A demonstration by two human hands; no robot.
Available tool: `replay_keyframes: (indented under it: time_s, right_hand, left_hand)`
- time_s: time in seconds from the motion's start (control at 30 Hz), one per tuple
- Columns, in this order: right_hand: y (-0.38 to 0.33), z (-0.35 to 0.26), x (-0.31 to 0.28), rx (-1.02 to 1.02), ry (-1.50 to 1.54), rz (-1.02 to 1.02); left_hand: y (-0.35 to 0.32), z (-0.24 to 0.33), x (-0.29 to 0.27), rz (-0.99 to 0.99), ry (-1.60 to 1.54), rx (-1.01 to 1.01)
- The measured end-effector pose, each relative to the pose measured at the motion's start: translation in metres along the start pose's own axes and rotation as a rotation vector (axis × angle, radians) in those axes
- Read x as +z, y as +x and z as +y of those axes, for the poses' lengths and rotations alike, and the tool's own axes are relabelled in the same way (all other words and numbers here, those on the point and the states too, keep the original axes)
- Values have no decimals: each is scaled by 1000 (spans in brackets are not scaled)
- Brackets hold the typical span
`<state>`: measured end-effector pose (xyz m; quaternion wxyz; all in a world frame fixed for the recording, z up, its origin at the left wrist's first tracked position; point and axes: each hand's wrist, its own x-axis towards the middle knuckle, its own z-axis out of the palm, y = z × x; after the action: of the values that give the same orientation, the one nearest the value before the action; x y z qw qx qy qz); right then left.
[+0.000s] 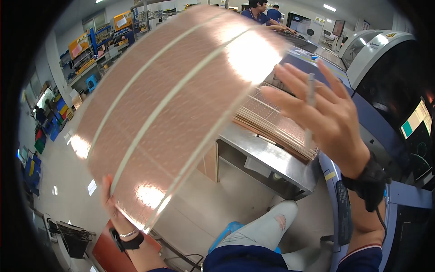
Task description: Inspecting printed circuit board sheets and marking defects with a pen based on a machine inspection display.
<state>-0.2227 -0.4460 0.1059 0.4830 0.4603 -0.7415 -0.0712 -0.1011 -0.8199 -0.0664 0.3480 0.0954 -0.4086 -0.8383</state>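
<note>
My left hand (118, 217) grips the lower left corner of a large copper-coloured circuit board panel (176, 109) with pale stripes across it. The panel is tilted up in the air, and bright light reflects off it. My right hand (324, 111) is raised just past the panel's right edge, apparently not touching it. Its fingers are partly spread, and a slim white pen-like stick (311, 90) is tucked between them. Below and beyond lies a stack of similar panels (276, 120), partly hidden by the raised panel and my right hand.
The stack rests on a steel table (267, 147) with an open shelf. A large blue-and-grey machine (385, 72) with a lit screen (417, 120) stands at the right. I sit on a blue stool (225, 235). Another person (258, 13) works at the back. Shelving stands at the far left.
</note>
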Motion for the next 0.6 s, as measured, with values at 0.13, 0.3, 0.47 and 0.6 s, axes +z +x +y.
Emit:
replay_keyframes:
  time_s: [0.13,0.3,0.47,0.6]
  right_hand:
    - [-36,11,-29,150,-41,-31]
    - [-74,16,-51,258,-112,-109]
    - [-96,20,-62,270,-174,-203]
    - [-126,14,-69,355,-176,-298]
  left_hand:
    - [4,47,-81,52,-81,-133]
    - [35,74,-123,70,96,-179]
    - [81,58,-160,8,478,-219]
    - [101,-38,-182,85,810,-277]
